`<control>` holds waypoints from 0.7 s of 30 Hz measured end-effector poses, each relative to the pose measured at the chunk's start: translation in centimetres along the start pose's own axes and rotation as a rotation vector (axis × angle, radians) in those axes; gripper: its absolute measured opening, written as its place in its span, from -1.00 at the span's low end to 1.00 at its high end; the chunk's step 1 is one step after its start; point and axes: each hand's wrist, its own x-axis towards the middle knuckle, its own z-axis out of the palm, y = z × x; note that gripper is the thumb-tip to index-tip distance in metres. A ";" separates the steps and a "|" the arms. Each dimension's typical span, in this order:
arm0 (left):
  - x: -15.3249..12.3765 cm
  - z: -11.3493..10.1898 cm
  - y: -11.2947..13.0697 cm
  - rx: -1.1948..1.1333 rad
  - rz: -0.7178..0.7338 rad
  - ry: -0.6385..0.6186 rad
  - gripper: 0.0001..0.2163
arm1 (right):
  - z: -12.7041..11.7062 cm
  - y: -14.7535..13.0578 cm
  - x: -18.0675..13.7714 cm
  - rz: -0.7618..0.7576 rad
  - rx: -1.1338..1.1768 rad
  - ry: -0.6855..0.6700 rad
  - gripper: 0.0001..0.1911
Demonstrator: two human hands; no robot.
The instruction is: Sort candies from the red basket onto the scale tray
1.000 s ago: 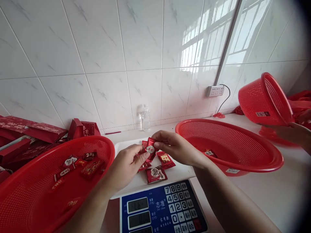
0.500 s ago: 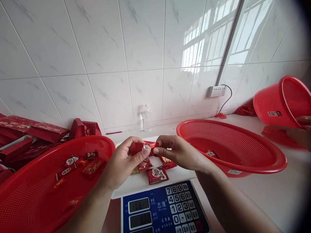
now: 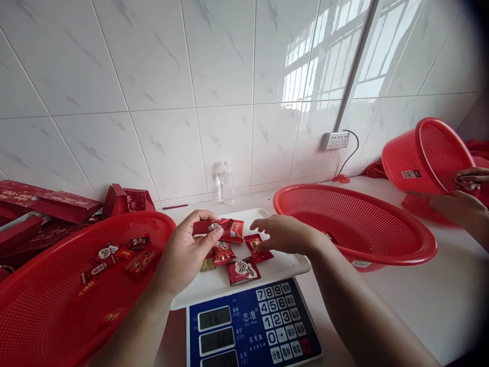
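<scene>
Between thumb and fingers, my left hand (image 3: 194, 250) pinches a red candy packet (image 3: 232, 230) above the white scale tray (image 3: 183, 295). My right hand (image 3: 288, 234) hovers over the tray's right side, fingers apart, with nothing in them. Just below its fingertips lies a red and gold packet (image 3: 255, 247). A dark red packet (image 3: 244, 270) with large characters rests at the tray's front. Beside it are a red patterned packet (image 3: 223, 253) and a yellowish packet (image 3: 208, 262), partly hidden by my left hand. The blue scale panel (image 3: 250, 326) sits in front.
A red basket (image 3: 166, 224) with several packets stands left, another red basket (image 3: 416, 255) right. Red boxes (image 3: 64, 204) are piled at back left. A clear bottle (image 3: 227, 183) stands by the wall. Far right, another person's hand (image 3: 462, 206) is near a tilted basket (image 3: 405, 158).
My right hand has let go of the red packet and moved right, its fingers opening. My left hand keeps the packet. The other person's hands have come further into view.
</scene>
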 end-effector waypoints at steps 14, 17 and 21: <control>0.3 0.1 -0.4 0.064 0.013 0.029 -0.65 | 0.3 -0.6 0.2 -0.176 0.201 0.121 -0.69; 0.3 0.1 -0.7 0.193 0.072 0.056 -0.59 | 0.0 -0.9 0.0 -0.187 0.351 0.181 -0.78; 0.5 0.1 -0.8 0.297 0.152 0.022 -0.76 | -0.2 -1.3 -0.5 -0.191 0.604 0.330 -0.91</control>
